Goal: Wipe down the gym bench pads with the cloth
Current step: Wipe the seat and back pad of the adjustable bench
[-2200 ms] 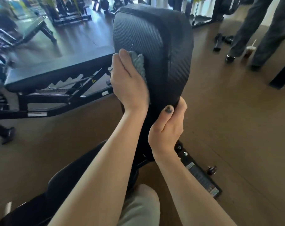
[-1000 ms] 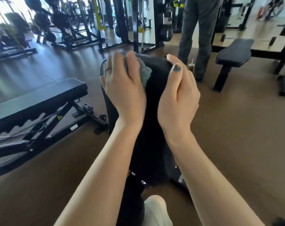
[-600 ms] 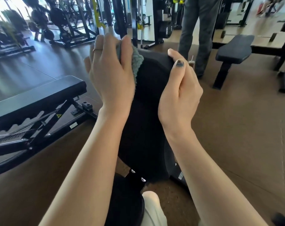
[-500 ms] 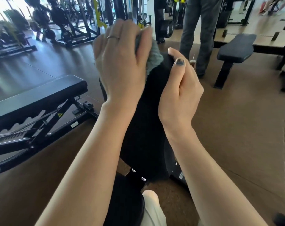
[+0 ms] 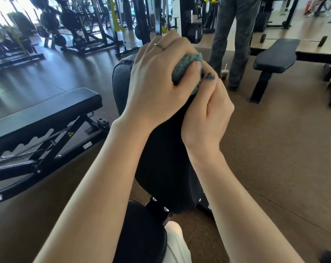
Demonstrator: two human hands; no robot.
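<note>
One cloth (image 5: 187, 70), grey-green, bunched at top edge of upright pad (image 5: 121, 82). Left hand (image 5: 157, 82) curled round it; right hand (image 5: 208, 111) pinching its lower edge. Soft, light, likely compressible; best gripped as a wad, palm behind.

Grey-teal fuzzy cloth (image 5: 187, 70), bunched up. Black back pad (image 5: 160, 158) with a woven, carbon-fibre sort of texture showing at its 10 o'clock edge. Plain black seat pad (image 5: 140, 234) at 6 o'clock. Chipped dark blue-grey polish on a nail (image 5: 210, 76). Thin silver ring (image 5: 159, 46). Brown speckled floor (image 5: 274, 149). Black flat bench (image 5: 274, 55) at 2 o'clock, another black bench (image 5: 43, 109) at 9 with a small yellow warning sticker (image 5: 70, 134). Grey trousers (image 5: 234, 35) up top, yellow bits on the black racks (image 5: 114, 19).
</note>
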